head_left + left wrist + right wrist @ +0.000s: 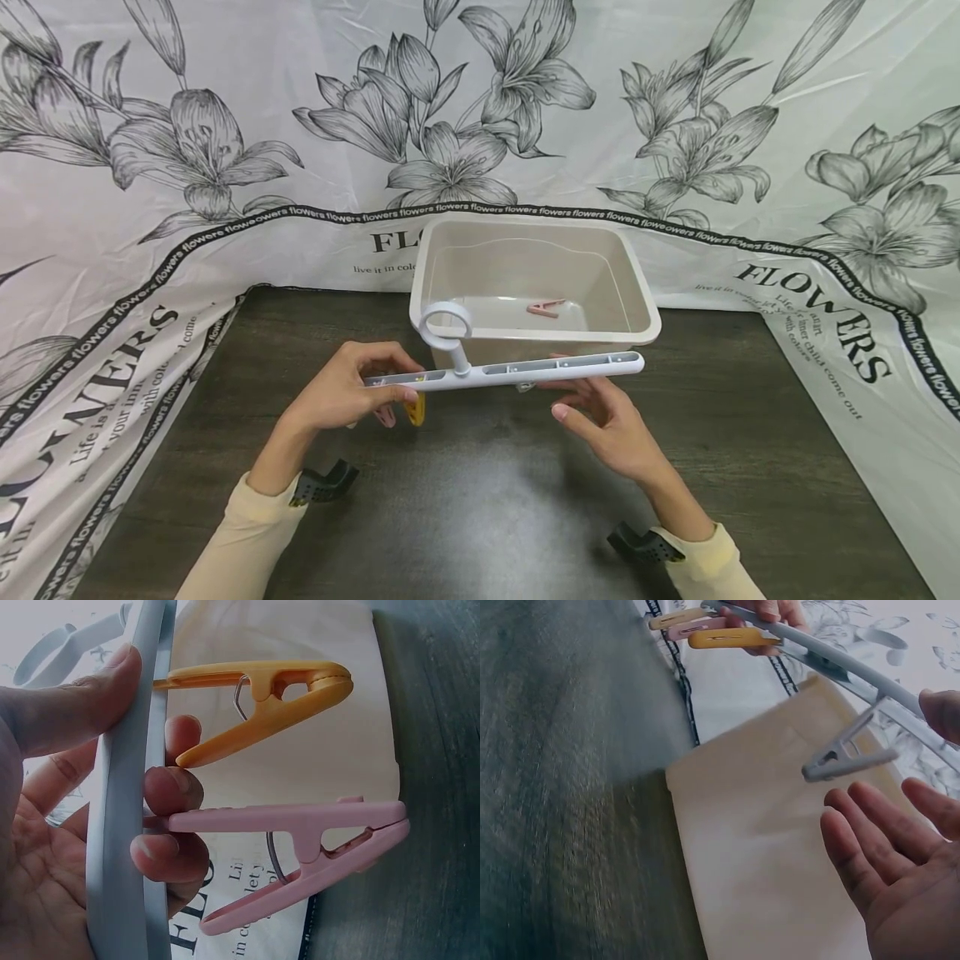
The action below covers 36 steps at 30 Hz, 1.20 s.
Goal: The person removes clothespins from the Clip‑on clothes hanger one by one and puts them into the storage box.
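Observation:
My left hand (337, 387) grips one end of a pale grey clip hanger (562, 367), thumb on one side of the bar and fingers on the other. A ring hook (447, 310) rises from the bar's middle. Below the bar hang a yellow clothespin (292, 701) and a pink clothespin (300, 832) by the left fingers, with a beige clothespin (679, 618) farther along. Toward the other end dangles a grey clothespin (847, 763). Just under that end, my right hand (615, 425) has its fingers extended beside the grey clothespin, and nothing is in its palm.
A beige plastic basin (645, 321) stands behind the hanger at the back of the table. Inside it lies a pink clothespin (545, 309). The dark table (480, 517) meets flower-printed white cloth (817, 217) at the back and sides.

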Tool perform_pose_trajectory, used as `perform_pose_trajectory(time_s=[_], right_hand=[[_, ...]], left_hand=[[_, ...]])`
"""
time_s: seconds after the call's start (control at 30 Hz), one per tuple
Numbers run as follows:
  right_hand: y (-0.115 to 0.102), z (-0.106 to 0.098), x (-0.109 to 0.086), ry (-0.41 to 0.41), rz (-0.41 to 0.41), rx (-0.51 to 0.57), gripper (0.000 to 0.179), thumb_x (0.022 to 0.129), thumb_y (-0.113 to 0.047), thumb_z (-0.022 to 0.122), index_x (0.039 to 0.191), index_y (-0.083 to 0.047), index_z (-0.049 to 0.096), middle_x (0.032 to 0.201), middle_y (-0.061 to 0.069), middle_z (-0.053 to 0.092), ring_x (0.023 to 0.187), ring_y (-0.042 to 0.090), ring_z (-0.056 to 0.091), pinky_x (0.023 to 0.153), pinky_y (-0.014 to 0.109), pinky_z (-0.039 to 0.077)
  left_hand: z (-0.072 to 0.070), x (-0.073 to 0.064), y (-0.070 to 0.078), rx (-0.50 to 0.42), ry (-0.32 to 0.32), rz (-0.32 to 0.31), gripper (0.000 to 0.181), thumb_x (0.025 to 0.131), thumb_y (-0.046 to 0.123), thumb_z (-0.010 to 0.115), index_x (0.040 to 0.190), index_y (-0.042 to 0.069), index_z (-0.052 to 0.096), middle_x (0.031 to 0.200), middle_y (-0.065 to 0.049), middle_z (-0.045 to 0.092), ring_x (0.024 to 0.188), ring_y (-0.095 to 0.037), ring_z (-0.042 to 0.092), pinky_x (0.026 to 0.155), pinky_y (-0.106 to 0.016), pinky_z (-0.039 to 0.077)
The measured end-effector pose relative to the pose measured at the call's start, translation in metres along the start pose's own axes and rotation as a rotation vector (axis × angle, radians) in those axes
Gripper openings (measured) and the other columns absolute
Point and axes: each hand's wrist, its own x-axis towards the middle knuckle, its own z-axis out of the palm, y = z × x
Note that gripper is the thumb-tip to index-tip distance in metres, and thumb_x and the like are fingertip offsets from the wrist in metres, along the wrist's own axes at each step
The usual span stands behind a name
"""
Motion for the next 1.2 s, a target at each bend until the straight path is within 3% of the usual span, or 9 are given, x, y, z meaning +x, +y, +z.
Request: perform_pose_trajectory(time_s=[0.1,0.27,0.43,0.6,0.73,1.03,1.2], right_hand=[[0.002,0.004,0.002,0.006,0.000,-0.015,0.060,0.099,0.003,0.062,0.155,-0.002,0.040,0.146,0.012,0.058,0.130,0.024,0.061,0.100,0.028,0.055],[0.004,0.011,0.007,0.027,-0.011,-0.010,0.058,0.097,0.004,0.065,0.151,-0.001,0.044,0.155,0.023,0.047,0.128,0.012,0.061,0.102,0.027,0.055],[0.007,0.021,0.013,0.057,-0.003,-0.024,0.057,0.097,0.001,0.067,0.150,-0.006,0.048,0.152,0.021,0.051,0.123,0.011,0.063,0.103,0.028,0.054],[0.009,0.031,0.019,0.115,0.007,-0.053,0.054,0.097,-0.001,0.068,0.147,-0.014,0.054,0.135,0.008,0.066,0.106,0.011,0.067,0.096,0.024,0.055],[0.011,0.039,0.023,0.160,-0.002,-0.062,0.047,0.097,-0.001,0.068,0.142,-0.013,0.059,0.122,0.001,0.069,0.094,0.009,0.064,0.089,0.022,0.054],[0.015,0.045,0.023,0.245,-0.046,-0.152,0.014,0.095,-0.001,0.070,0.106,-0.007,0.075,0.096,0.011,0.079,0.078,-0.001,0.063,0.064,0.019,0.052],[0.015,0.043,0.021,0.228,-0.052,-0.156,0.013,0.095,0.000,0.070,0.105,-0.006,0.076,0.093,0.012,0.078,0.075,-0.002,0.058,0.060,0.019,0.049]], left_hand=[[0.001,0.000,0.000,-0.007,-0.004,-0.005,0.024,0.088,0.014,0.082,0.110,0.014,0.073,0.091,-0.012,0.077,0.061,-0.042,0.071,0.053,-0.051,0.061],[0.003,0.001,0.000,-0.020,-0.016,-0.015,0.024,0.088,0.015,0.082,0.111,0.014,0.073,0.091,-0.013,0.076,0.061,-0.043,0.071,0.053,-0.053,0.060],[0.004,0.001,0.001,-0.022,-0.015,-0.013,0.024,0.088,0.015,0.082,0.111,0.014,0.073,0.092,-0.013,0.076,0.060,-0.043,0.071,0.053,-0.054,0.060],[0.005,0.001,0.002,-0.020,-0.017,-0.017,0.024,0.088,0.015,0.082,0.111,0.014,0.073,0.093,-0.013,0.076,0.061,-0.043,0.071,0.053,-0.054,0.060],[0.005,0.001,0.002,-0.021,-0.019,-0.020,0.025,0.088,0.014,0.082,0.111,0.014,0.073,0.093,-0.014,0.075,0.061,-0.044,0.071,0.053,-0.053,0.060],[0.004,0.001,0.002,-0.002,-0.004,-0.011,0.025,0.087,0.015,0.083,0.110,0.015,0.073,0.092,-0.011,0.076,0.063,-0.041,0.072,0.053,-0.050,0.061],[0.003,0.001,0.002,0.006,0.001,-0.014,0.024,0.087,0.015,0.083,0.109,0.016,0.073,0.091,-0.010,0.077,0.064,-0.042,0.071,0.054,-0.049,0.061]])
